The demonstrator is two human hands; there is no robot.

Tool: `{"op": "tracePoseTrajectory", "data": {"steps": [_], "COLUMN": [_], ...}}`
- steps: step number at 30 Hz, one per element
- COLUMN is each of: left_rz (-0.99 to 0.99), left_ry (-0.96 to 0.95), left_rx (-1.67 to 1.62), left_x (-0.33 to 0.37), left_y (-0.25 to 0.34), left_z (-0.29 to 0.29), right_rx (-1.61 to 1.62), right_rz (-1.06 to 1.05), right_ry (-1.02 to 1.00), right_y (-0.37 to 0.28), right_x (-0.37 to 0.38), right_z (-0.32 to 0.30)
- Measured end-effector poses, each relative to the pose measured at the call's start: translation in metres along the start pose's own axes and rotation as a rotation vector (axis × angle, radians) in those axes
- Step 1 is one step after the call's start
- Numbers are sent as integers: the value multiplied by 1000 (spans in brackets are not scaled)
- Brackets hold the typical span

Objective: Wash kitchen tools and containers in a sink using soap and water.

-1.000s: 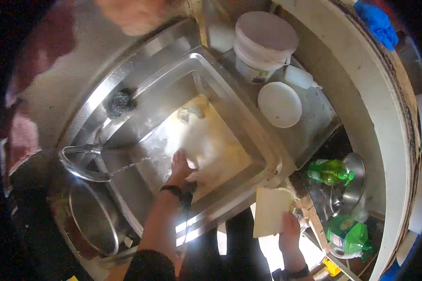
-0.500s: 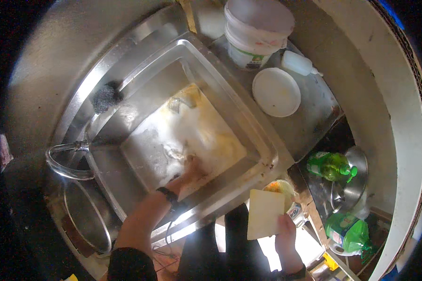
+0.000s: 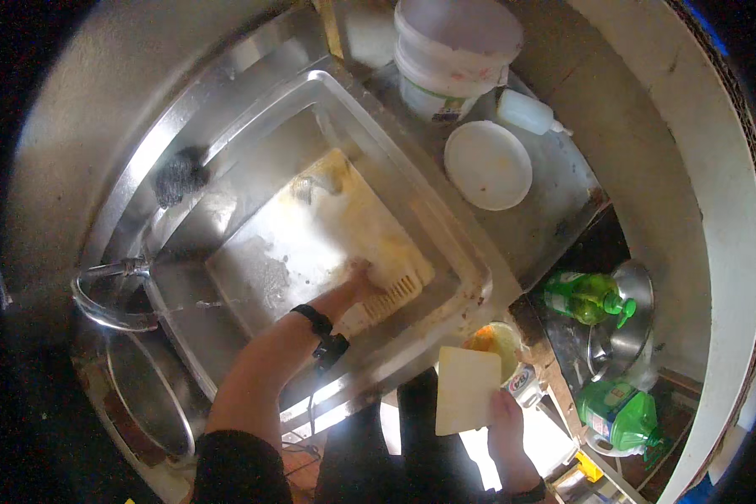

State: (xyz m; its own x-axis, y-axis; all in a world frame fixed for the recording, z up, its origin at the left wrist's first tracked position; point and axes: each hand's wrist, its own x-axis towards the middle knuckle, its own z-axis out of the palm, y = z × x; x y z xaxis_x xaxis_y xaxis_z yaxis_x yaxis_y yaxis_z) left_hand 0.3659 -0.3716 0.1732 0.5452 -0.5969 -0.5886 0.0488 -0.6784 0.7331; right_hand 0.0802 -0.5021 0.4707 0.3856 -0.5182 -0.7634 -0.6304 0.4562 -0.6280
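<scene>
Gripping a cream board [image 3: 466,391] by its edge at five o'clock, the right hand [image 3: 506,427] is well apart from the left hand [image 3: 355,284] near the dial's centre, inside the sink [image 3: 416,172] beside pale ridges [image 3: 394,296]; whether it holds anything, I cannot tell. A loose grip could drop the board past the tub [image 3: 506,338] at its one o'clock corner; wet metal could make the left hand skid.

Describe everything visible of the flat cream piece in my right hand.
The flat cream piece is a plain, roughly rectangular panel with rounded corners, smooth-looking, perhaps plastic. The right hand grips its right edge near the lower corner. Its broad face is toward the camera, just outside the sink's near rim, partly hiding a round tub.
</scene>
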Motion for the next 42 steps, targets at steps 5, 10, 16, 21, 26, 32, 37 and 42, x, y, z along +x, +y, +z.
{"op": "tracePoseTrajectory", "data": {"steps": [5, 10, 16, 21, 26, 32, 37, 42], "left_rz": [140, -106, 394, 471, 165, 230, 215, 193], "left_ry": [356, 484, 28, -40, -55, -7, -315, 92], "left_rx": [653, 718, 825, 785, 851, 583, 580, 669], "left_x": [13, 35, 9, -47, -67, -49, -43, -116], "left_y": [14, 23, 20, -5, -3, -18, -26, 115], "left_z": [-112, -134, -55, -38, -35, -50, -82, -136], "right_rx": [-110, -166, -205, -203, -83, -204, -169, -95], "right_rz": [-29, -28, -26, -22, 12, -119, -170, -152], "right_ry": [-65, -34, -69, -71, -86, -92, -131, -66], "right_y": [-11, -4, 6, 1, 4, 15, 7, -14], "right_x": [-6, -1, 0, 1, -1, 2, -1, -9], "right_z": [15, 14, 7, 13, 21, 25, 27, 16]}}
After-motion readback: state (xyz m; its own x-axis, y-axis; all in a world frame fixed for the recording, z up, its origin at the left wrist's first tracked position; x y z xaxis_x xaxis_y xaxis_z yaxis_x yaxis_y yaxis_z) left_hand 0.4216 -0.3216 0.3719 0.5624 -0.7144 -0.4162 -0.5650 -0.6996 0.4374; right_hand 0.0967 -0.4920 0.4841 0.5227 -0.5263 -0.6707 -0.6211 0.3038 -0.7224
